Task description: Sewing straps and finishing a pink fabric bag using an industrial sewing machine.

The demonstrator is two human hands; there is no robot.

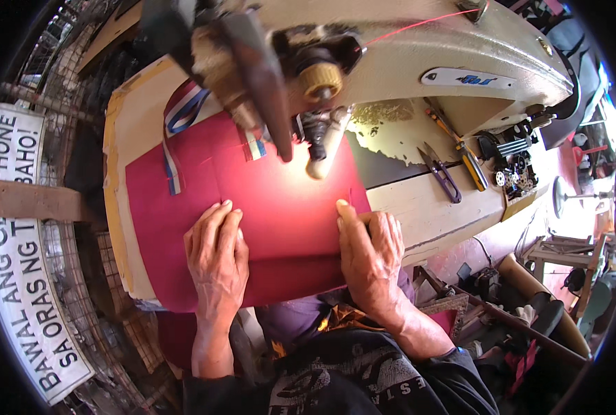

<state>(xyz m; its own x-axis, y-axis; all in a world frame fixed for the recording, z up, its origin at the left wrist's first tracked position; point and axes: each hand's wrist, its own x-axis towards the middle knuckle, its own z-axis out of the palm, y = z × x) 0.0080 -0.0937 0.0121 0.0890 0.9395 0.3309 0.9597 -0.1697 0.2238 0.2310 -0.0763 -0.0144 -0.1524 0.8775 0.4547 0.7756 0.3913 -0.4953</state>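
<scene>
A dark red piece of fabric (280,225) lies across the sewing machine's bed, with a fold line near its front edge. My left hand (218,252) rests on its left part, fingers stretched out and fingertips pressing the cloth. On the right edge, my right hand (371,252) grips the fabric, its fingers bent and partly hidden under the hand. Striped red, white and blue ribbon (172,162) trails over the far left of the cloth. A shorter striped piece (254,146) sits near the presser area of the sewing machine (318,131), whose lamp lights the fabric.
Right of the fabric, purple-handled thread snips (443,176) and a yellow-and-black screwdriver (472,166) lie on the table, near a bobbin winder (519,169). Red thread (418,26) runs along the machine arm. A wire grille with a white sign (28,242) stands at left.
</scene>
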